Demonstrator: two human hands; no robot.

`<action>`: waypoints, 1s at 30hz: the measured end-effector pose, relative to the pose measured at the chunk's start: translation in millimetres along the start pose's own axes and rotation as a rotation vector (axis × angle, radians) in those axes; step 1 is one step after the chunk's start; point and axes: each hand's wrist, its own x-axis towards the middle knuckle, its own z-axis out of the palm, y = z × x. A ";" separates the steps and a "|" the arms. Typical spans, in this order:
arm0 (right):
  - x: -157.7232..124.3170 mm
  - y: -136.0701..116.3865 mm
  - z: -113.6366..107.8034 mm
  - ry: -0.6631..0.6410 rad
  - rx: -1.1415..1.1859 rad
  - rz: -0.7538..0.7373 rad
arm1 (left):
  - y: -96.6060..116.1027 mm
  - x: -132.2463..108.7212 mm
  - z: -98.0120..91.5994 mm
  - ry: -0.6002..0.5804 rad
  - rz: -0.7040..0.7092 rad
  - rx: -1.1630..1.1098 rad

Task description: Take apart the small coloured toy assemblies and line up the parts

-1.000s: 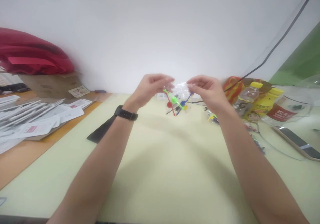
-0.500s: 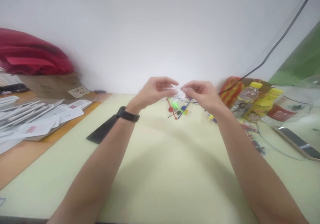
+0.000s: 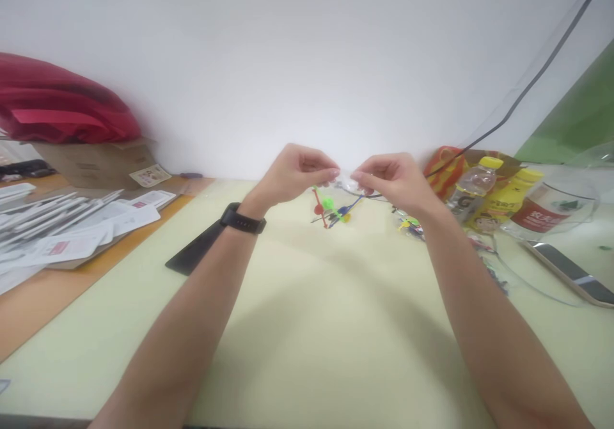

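Note:
Between my hands hangs a clear plastic bag with small red, green, blue and yellow plastic pieces in its lower part. My left hand, with a black watch on its wrist, pinches the bag's upper left edge between thumb and fingers. On the other side, my right hand pinches the upper right edge the same way. Whether the bag's mouth is parted cannot be made out. Beside my right wrist lie more small coloured pieces, partly hidden by the arm.
At left, a black phone-like slab lies partly under my forearm, past it white paper packets and a cardboard box. On the right stand a yellow-capped bottle, a yellow pack, a clear plastic container and a phone.
My hands have drawn slightly apart, spreading the bag's top that was bunched between the fingertips. The coloured pieces have shifted a little to the left.

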 end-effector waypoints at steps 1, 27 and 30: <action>-0.5 -1.9 0.5 -0.015 -0.026 -0.003 | 1.5 -0.2 1.0 -0.008 0.009 0.006; -10.2 -25.1 -27.9 -0.005 -0.222 -0.033 | 12.8 -0.2 -15.5 -0.056 0.044 0.162; -9.1 -19.5 -24.5 0.030 -0.156 -0.049 | 12.8 -0.3 -14.4 -0.033 0.035 0.114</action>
